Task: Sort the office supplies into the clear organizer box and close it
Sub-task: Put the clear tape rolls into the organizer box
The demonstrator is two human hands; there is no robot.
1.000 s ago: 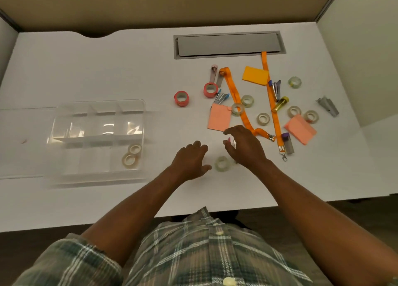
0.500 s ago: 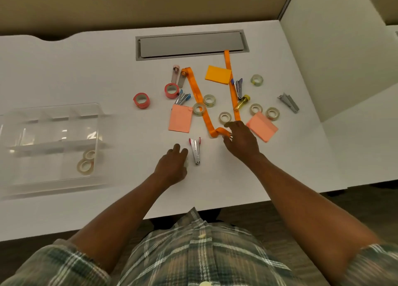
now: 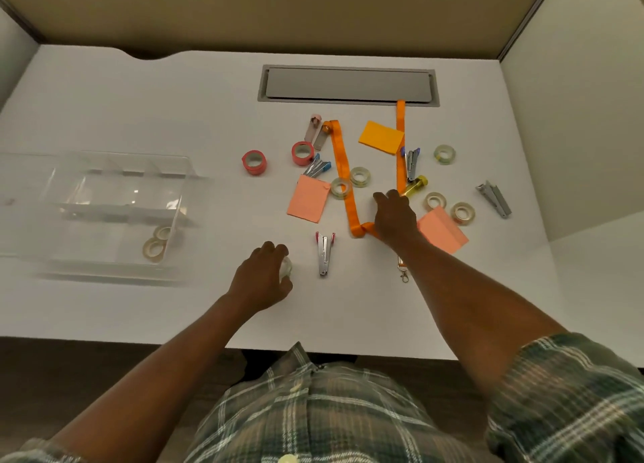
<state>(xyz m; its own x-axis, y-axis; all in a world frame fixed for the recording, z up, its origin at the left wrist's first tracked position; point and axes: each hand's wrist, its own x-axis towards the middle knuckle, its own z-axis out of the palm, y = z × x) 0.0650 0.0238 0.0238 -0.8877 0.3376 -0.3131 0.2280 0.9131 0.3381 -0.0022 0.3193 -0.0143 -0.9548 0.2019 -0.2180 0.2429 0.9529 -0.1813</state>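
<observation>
Both hands on the white desk, organizer well to my left.

My left hand curls around a clear tape roll; my right hand lies palm-down, fingers spread, over the orange lanyard (grip undeterminable). The clear organizer box lies open, long axis left-right, beige partitions behind.

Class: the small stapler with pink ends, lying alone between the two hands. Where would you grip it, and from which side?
Probably from above, pinching the long sides of the pink-ended stapler at mid-length. It lies flat on the desk, long axis running away from the person, with bare surface on both sides, so fingers fit either side of the narrow metal body.
</observation>
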